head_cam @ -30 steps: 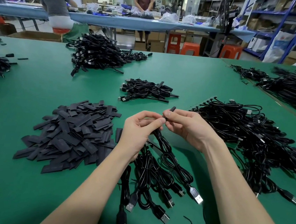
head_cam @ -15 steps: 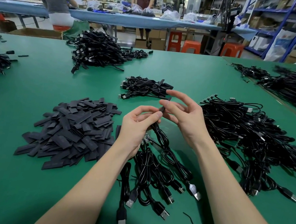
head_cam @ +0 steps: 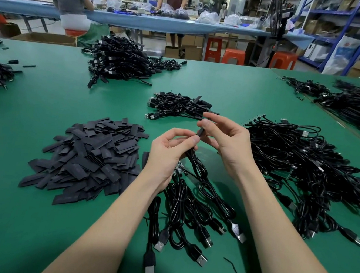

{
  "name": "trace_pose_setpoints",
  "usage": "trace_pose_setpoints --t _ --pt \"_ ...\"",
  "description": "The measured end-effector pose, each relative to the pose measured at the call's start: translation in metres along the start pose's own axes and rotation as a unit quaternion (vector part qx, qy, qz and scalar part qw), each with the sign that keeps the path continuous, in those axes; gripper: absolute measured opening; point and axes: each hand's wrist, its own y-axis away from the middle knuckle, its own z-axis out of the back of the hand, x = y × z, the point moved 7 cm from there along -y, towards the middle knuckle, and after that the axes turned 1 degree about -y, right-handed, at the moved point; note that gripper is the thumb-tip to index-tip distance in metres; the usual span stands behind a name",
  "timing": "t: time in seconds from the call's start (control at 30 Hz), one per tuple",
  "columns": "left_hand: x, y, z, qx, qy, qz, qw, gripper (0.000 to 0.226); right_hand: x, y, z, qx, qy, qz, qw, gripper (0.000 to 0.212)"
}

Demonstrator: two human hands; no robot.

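Head view: at left on the green desk lies a pile of flat black sleeves. Just right of it, the left grip pinches a black cable near its raised upper end. The right grip pinches a short sleeve on that end, forefinger outstretched. A cable heap lies far right.

A green work table fills the frame. On it lie a heap of flat black sleeves at centre left, a bunch of USB cables at lower centre, a large cable tangle at right, a small cable pile at centre and a tall cable heap at upper centre.
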Motion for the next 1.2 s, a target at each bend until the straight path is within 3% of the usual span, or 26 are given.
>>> trace_pose_setpoints --t 0.17,0.43,0.97,1.1,1.2 --pt "-0.001 0.0 0.001 -0.01 0.008 0.007 1.0 0.013 0.002 0.002 -0.002 -0.01 0.036 0.035 0.999 0.028" --pt "0.0 0.0 0.0 -0.001 0.008 0.014 1.0 0.013 0.01 0.001 -0.006 -0.006 0.092 0.069 0.993 0.021" --pt "0.003 -0.002 0.0 -0.007 -0.009 0.001 1.0 0.014 -0.009 0.001 0.0 -0.039 -0.005 -0.013 0.999 0.021" --pt "0.003 -0.003 0.001 -0.001 -0.005 0.0 1.0 0.014 -0.004 0.001 -0.005 -0.01 0.026 -0.028 0.999 0.024" --pt "0.004 -0.005 0.003 -0.011 0.032 0.01 0.999 0.012 -0.002 0.001 0.001 0.042 0.137 -0.108 0.984 0.047"
